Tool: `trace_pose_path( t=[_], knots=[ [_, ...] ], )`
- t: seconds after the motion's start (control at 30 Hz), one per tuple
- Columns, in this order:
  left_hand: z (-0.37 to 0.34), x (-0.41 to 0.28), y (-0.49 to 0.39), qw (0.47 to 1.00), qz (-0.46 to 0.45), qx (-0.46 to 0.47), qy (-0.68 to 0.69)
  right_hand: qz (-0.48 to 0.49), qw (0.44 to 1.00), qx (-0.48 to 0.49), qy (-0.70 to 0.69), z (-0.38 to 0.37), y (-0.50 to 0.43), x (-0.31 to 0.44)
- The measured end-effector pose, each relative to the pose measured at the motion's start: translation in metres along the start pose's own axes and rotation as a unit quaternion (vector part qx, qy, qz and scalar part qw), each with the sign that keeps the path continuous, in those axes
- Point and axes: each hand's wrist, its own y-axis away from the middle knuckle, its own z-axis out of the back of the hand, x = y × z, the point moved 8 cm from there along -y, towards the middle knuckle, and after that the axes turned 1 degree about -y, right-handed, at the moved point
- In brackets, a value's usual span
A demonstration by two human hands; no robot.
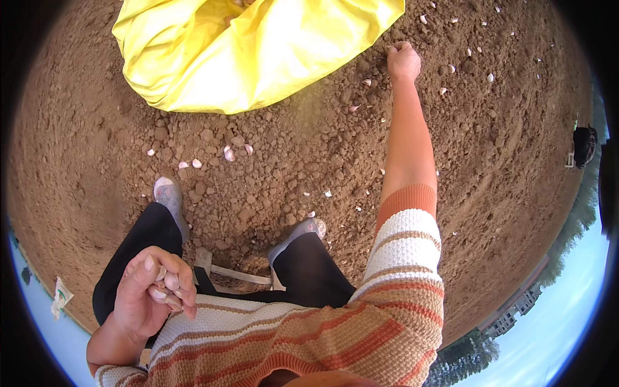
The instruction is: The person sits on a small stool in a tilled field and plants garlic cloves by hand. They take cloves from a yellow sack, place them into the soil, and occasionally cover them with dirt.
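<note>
Several pale pink garlic cloves (170,280) lie cupped in my left hand (154,290), which is held near my lap at the lower left. My right arm reaches far forward, and my right hand (404,60) is at the soil with its fingers curled down. Whether a clove is between those fingertips is hidden. Close to the left of that hand is the edge of a bright yellow sack (271,63), its mouth folded open. Single cloves stand or lie in the soil near the right hand, such as one clove (451,68) to its right.
Loose, cloddy brown soil (271,188) spreads all around. Two cloves (229,154) lie ahead of my feet. I sit over a low stool frame (239,275), shoes (169,193) planted apart. A dark object (584,146) stands at the far right; buildings (515,309) and trees line the horizon.
</note>
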Motion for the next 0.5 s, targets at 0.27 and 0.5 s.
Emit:
trace_pose_path(
  t=[0.27, 0.5],
  knots=[
    [0.002, 0.004, -0.003, 1.000, 0.013, -0.012, 0.008, 0.167, 0.966, -0.045, 0.190, -0.016, 0.017, 0.031],
    [0.003, 0.000, 0.004, 1.000, -0.001, 0.005, 0.016, 0.093, 0.993, -0.052, 0.054, 0.026, 0.043, 0.013]
  ],
)
